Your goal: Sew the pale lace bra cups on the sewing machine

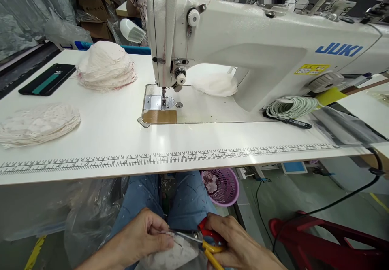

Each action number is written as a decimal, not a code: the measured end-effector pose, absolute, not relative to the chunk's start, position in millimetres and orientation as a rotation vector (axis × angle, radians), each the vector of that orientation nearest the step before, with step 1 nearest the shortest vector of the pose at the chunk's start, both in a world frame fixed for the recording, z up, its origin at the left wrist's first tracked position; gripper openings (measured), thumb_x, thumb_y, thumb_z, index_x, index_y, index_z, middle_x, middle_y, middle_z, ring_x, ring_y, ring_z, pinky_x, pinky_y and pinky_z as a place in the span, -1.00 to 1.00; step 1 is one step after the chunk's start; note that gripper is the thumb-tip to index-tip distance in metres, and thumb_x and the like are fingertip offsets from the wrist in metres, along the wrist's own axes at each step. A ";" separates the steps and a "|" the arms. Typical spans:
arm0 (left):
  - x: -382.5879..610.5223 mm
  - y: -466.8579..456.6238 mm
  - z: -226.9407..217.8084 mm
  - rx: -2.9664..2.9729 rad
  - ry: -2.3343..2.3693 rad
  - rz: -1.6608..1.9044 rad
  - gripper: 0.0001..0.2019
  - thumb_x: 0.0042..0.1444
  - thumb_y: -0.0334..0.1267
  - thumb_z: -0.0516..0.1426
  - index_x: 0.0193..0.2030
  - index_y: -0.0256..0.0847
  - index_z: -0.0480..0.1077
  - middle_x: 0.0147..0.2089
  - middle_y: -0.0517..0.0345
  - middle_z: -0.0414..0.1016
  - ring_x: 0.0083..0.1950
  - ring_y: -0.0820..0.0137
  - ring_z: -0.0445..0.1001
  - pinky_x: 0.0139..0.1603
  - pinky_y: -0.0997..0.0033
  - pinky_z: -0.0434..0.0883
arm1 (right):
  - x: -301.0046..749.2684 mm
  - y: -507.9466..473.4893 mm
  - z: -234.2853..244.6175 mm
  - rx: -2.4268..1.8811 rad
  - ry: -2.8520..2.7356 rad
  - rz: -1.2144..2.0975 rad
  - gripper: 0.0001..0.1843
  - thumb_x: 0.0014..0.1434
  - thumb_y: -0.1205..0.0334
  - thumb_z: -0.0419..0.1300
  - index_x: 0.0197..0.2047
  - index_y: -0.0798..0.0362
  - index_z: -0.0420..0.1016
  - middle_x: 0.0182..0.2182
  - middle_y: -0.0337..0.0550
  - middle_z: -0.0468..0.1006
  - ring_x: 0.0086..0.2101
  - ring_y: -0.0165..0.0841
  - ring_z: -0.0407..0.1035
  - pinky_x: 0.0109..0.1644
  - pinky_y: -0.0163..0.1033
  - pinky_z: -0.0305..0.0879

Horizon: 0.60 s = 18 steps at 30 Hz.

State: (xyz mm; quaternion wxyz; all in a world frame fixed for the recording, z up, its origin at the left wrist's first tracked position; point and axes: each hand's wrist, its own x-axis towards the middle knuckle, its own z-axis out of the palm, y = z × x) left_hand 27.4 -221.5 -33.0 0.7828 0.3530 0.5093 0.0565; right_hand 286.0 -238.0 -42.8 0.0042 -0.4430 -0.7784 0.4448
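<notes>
Over my lap, my left hand (152, 234) pinches the edge of a white fabric piece (174, 254) between thumb and fingers. My right hand (232, 241) is wrapped round a pair of scissors (212, 249) with red and yellow handles. The metal blades point left and lie along the fabric's upper edge, close to my left fingertips. Whether the blades are fully closed is hard to see. Above my hands stands a white JUKI sewing machine (243, 39), its needle and presser foot (164, 98) over the metal plate.
On the white table (106, 140) lie a tall fabric stack (106, 65), a lower stack (39, 122), a black case (47, 79) and a coil of cord (291, 107). A purple basket (225, 187) sits below the table edge. A red stool (328, 241) stands at right.
</notes>
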 end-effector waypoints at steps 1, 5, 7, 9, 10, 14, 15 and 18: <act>27.2 -221.5 -33.8 0.762 1.097 0.127 -0.51 -0.32 0.11 0.34 -0.43 -0.34 0.52 -0.57 0.23 0.37 -0.53 0.55 0.15 -0.51 0.54 0.04 | 285.3 -237.6 -41.1 -1.419 -2.411 1.381 -0.67 -0.05 0.10 0.33 -0.29 0.05 0.33 -0.43 -0.30 0.37 -0.49 -0.46 0.19 -0.44 -0.39 0.05; 27.4 -220.8 -33.0 0.802 1.108 0.150 -0.49 -0.29 0.12 0.32 -0.38 -0.36 0.56 -0.50 0.12 0.46 -0.50 0.50 0.25 -0.46 0.53 0.12 | 284.2 -237.9 -38.6 -1.549 -2.224 1.394 -0.66 -0.07 0.11 0.31 -0.25 0.04 0.33 -0.44 -0.26 0.36 -0.45 -0.40 0.21 -0.38 -0.36 0.16; 27.9 -220.8 -31.6 0.828 1.103 0.147 -0.48 -0.26 0.12 0.31 -0.34 -0.36 0.56 -0.49 0.12 0.47 -0.48 0.49 0.26 -0.44 0.52 0.14 | 282.7 -238.8 -40.8 -1.601 -2.100 1.468 -0.64 -0.08 0.07 0.32 -0.27 0.03 0.31 -0.48 -0.29 0.31 -0.44 -0.39 0.20 -0.37 -0.36 0.17; 28.5 -221.4 -31.4 0.831 1.103 0.139 -0.45 -0.26 0.13 0.31 -0.27 -0.35 0.54 -0.48 0.15 0.45 -0.48 0.51 0.23 -0.44 0.54 0.13 | 278.3 -239.3 -43.5 -1.613 -1.985 1.529 -0.54 -0.16 0.01 0.36 -0.28 0.03 0.30 -0.48 -0.31 0.28 -0.43 -0.39 0.18 -0.35 -0.35 0.17; 28.8 -221.9 -32.0 0.833 1.108 0.136 -0.43 -0.27 0.13 0.31 -0.25 -0.35 0.53 -0.49 0.18 0.42 -0.49 0.52 0.20 -0.46 0.54 0.11 | 274.4 -239.0 -44.5 -1.592 -1.926 1.562 -0.48 -0.21 -0.03 0.39 -0.27 0.03 0.29 -0.47 -0.31 0.28 -0.42 -0.39 0.17 -0.35 -0.34 0.16; 29.8 -224.0 -36.8 0.873 1.112 0.152 -0.45 -0.26 0.18 0.29 -0.36 -0.35 0.48 -0.58 0.32 0.25 -0.55 0.57 0.06 -0.53 0.55 0.01 | 249.9 -235.0 -44.6 -1.333 -1.598 1.839 -0.39 -0.29 -0.09 0.43 -0.27 0.03 0.26 -0.41 -0.28 0.35 -0.43 -0.42 0.17 -0.38 -0.35 0.12; 29.6 -224.5 -37.9 0.882 1.104 0.163 -0.45 -0.26 0.19 0.28 -0.40 -0.35 0.46 -0.60 0.34 0.22 -0.56 0.58 0.04 -0.54 0.55 -0.01 | 243.2 -233.8 -44.4 -1.265 -1.500 1.915 -0.41 -0.26 -0.07 0.42 -0.29 0.04 0.24 -0.41 -0.28 0.36 -0.45 -0.44 0.18 -0.38 -0.36 0.12; 26.4 -226.5 -40.0 0.875 1.102 0.194 -0.44 -0.26 0.22 0.27 -0.44 -0.35 0.44 -0.60 0.32 0.21 -0.56 0.57 0.05 -0.54 0.55 -0.01 | 228.0 -232.0 -46.5 -1.165 -1.247 2.052 -0.48 -0.18 -0.01 0.41 -0.34 0.05 0.20 -0.44 -0.30 0.37 -0.48 -0.49 0.17 -0.39 -0.37 0.12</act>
